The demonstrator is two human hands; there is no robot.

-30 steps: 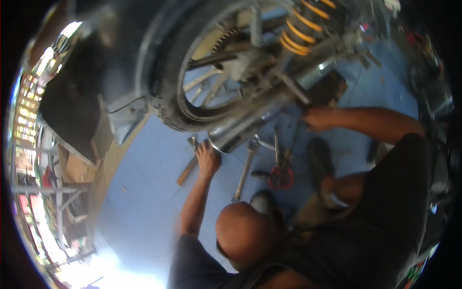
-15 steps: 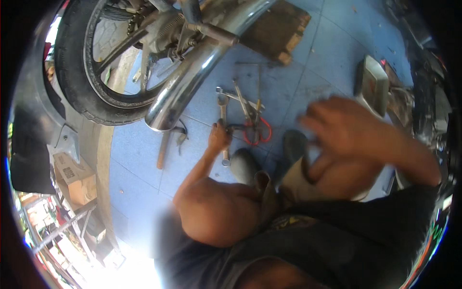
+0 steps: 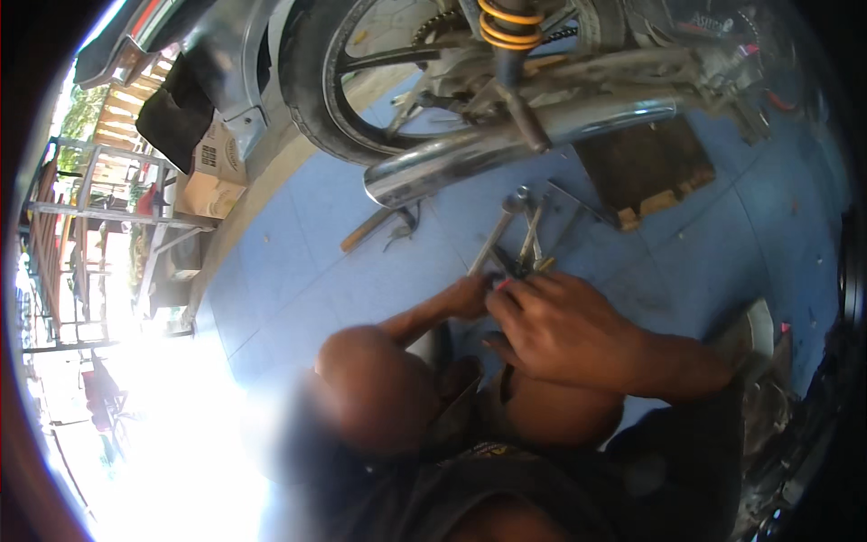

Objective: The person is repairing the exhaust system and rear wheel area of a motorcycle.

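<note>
My left hand (image 3: 468, 296) is low over the blue floor, its fingers closed around something small and dark that I cannot make out. Against it comes my right hand (image 3: 564, 330), palm down with bent fingers; whatever its fingertips grip is hidden. A spot of red shows between the hands. Just beyond them a steel wrench (image 3: 492, 239) lies on the floor, its lower end by my left fingers. Beside it are slim metal tools (image 3: 533, 226), partly covered by my right hand. A thin angled rod (image 3: 578, 203) lies farther right.
A motorcycle's chrome exhaust (image 3: 452, 167) and rear wheel (image 3: 302, 99) stand ahead. Beneath the exhaust lies a wooden block (image 3: 646, 167). A tool with a wooden handle (image 3: 366, 231) is at left, a cardboard box (image 3: 217, 172) beyond it. At right stands a pale metal tray (image 3: 763, 327).
My right hand has come down and left to meet my left hand over the tools. The left hand has drawn back from the wrench's middle. The view has turned.
</note>
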